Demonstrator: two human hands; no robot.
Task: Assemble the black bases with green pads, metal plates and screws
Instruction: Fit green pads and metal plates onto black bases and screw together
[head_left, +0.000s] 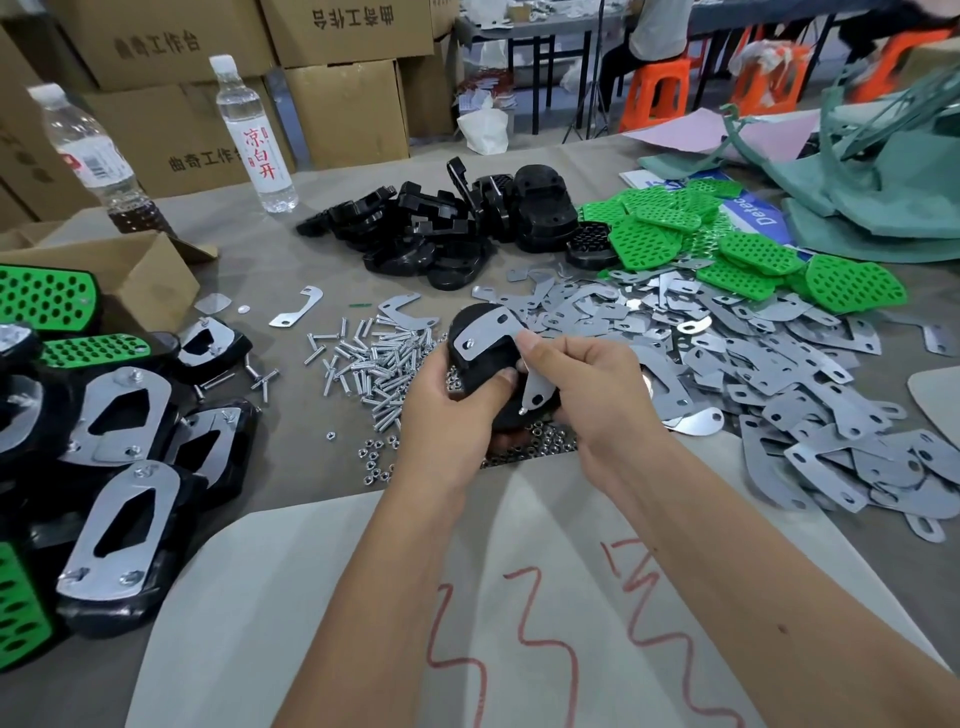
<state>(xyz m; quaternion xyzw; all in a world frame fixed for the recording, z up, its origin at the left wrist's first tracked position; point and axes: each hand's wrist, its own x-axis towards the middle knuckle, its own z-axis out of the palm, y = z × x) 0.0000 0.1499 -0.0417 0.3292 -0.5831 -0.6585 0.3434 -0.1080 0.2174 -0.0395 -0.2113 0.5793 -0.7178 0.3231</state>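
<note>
Black base (480, 376) gripped at centre frame by left hand (447, 410), largely hidden behind both hands, metal plate (485, 335) pinched onto it by right hand (587, 395), screws (363, 364) at 9 o'clock, nuts partly covered

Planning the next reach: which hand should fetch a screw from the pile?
Left, probably. The screw pile lies just beside the left hand, which only cradles the black base; the right hand pinches the metal plate.
</note>
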